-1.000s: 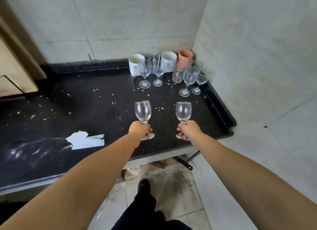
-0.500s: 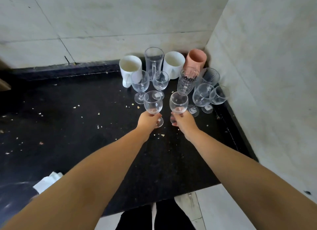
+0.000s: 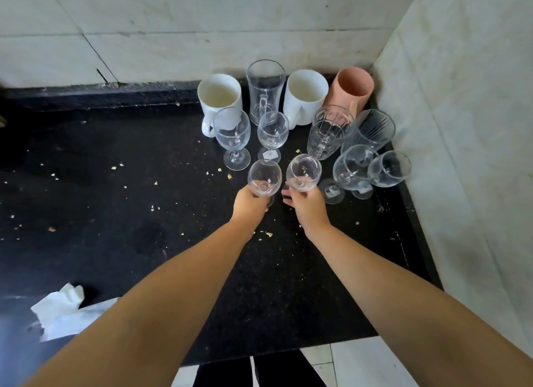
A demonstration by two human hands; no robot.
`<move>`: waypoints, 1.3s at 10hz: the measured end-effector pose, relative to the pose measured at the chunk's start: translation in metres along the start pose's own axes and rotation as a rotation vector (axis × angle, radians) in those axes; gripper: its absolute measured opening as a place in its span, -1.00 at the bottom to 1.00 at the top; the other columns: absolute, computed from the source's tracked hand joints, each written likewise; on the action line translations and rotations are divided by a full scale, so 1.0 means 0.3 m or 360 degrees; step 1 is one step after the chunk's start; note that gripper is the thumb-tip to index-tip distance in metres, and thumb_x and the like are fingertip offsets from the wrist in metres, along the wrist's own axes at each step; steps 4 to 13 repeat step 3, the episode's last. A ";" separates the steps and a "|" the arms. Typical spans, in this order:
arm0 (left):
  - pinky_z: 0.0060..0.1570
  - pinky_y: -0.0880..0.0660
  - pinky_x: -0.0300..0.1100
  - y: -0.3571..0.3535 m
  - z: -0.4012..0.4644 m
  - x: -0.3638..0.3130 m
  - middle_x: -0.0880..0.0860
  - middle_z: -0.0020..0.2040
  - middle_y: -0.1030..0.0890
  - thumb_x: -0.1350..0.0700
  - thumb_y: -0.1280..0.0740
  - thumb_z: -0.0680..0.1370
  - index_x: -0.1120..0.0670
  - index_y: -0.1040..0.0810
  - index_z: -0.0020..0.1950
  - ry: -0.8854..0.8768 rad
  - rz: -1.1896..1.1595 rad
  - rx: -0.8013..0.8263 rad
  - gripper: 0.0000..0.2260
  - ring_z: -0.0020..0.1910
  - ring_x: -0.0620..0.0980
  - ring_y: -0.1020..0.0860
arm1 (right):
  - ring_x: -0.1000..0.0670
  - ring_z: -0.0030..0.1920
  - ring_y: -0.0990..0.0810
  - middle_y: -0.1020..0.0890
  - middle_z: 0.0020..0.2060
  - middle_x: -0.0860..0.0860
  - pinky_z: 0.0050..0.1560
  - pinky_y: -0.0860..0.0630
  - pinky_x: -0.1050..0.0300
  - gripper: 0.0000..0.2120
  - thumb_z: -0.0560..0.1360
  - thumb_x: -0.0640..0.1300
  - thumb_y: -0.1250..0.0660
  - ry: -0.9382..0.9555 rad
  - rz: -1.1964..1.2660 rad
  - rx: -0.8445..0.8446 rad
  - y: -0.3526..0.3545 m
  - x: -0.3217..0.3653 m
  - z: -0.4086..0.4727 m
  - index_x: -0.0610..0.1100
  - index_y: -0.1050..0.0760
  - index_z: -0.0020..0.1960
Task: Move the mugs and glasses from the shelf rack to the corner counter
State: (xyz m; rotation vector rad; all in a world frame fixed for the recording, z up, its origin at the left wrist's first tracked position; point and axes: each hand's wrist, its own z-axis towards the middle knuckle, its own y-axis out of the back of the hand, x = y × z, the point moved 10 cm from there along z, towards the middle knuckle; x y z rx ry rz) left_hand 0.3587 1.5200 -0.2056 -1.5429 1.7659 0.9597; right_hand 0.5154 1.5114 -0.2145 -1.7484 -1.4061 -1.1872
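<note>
My left hand (image 3: 250,202) grips the stem of a small clear wine glass (image 3: 264,178), and my right hand (image 3: 305,205) grips another wine glass (image 3: 304,172) beside it. Both glasses stand upright, low over the black corner counter (image 3: 144,213), just in front of a cluster of drinkware. That cluster holds two white mugs (image 3: 220,98) (image 3: 305,94), a tall clear glass mug (image 3: 265,88), a pink cup (image 3: 351,88), two cut-glass tumblers (image 3: 328,131) (image 3: 370,130) and several stemmed glasses (image 3: 233,133). I cannot tell whether the held glasses' feet touch the counter.
Tiled walls close the corner at the back and on the right. Crumbs are scattered over the counter. A crumpled white tissue (image 3: 62,309) lies near the front left edge. The counter's front edge runs below my forearms, with the floor and my dark trousers (image 3: 259,369) beyond it.
I have stepped closer to the corner and carried both wine glasses forward from the counter's front edge to just in front of the cluster. Both hands keep their grip.
</note>
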 end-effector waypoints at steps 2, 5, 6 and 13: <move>0.02 -0.58 -0.05 0.004 -0.001 -0.002 -0.07 -0.16 -0.61 0.16 -0.29 0.53 0.00 -0.57 0.07 0.0007 0.0085 0.0018 -0.85 -0.16 -0.11 -0.56 | 0.10 -0.02 -0.63 -0.56 0.07 0.01 -0.15 -0.61 0.27 -0.71 0.56 -0.24 -0.24 -0.0032 0.0033 -0.0005 0.025 0.008 -0.017 -0.15 -0.40 0.28; -0.07 -0.58 -0.17 0.047 -0.031 0.017 -0.06 -0.04 -0.62 0.23 -0.28 0.55 0.01 -0.51 0.23 0.0010 0.0010 -0.0038 -0.72 -0.10 -0.12 -0.57 | 0.09 -0.04 -0.65 -0.50 0.18 0.08 -0.22 -0.59 0.30 -0.66 0.57 -0.26 -0.23 -0.0088 0.0022 -0.0140 0.089 0.000 -0.107 -0.06 -0.36 0.31; -0.07 -0.58 -0.17 0.047 -0.031 0.017 -0.06 -0.04 -0.62 0.23 -0.28 0.55 0.01 -0.51 0.23 0.0010 0.0010 -0.0038 -0.72 -0.10 -0.12 -0.57 | 0.09 -0.04 -0.65 -0.50 0.18 0.08 -0.22 -0.59 0.30 -0.66 0.57 -0.26 -0.23 -0.0088 0.0022 -0.0140 0.089 0.000 -0.107 -0.06 -0.36 0.31; -0.07 -0.58 -0.17 0.047 -0.031 0.017 -0.06 -0.04 -0.62 0.23 -0.28 0.55 0.01 -0.51 0.23 0.0010 0.0010 -0.0038 -0.72 -0.10 -0.12 -0.57 | 0.09 -0.04 -0.65 -0.50 0.18 0.08 -0.22 -0.59 0.30 -0.66 0.57 -0.26 -0.23 -0.0088 0.0022 -0.0140 0.089 0.000 -0.107 -0.06 -0.36 0.31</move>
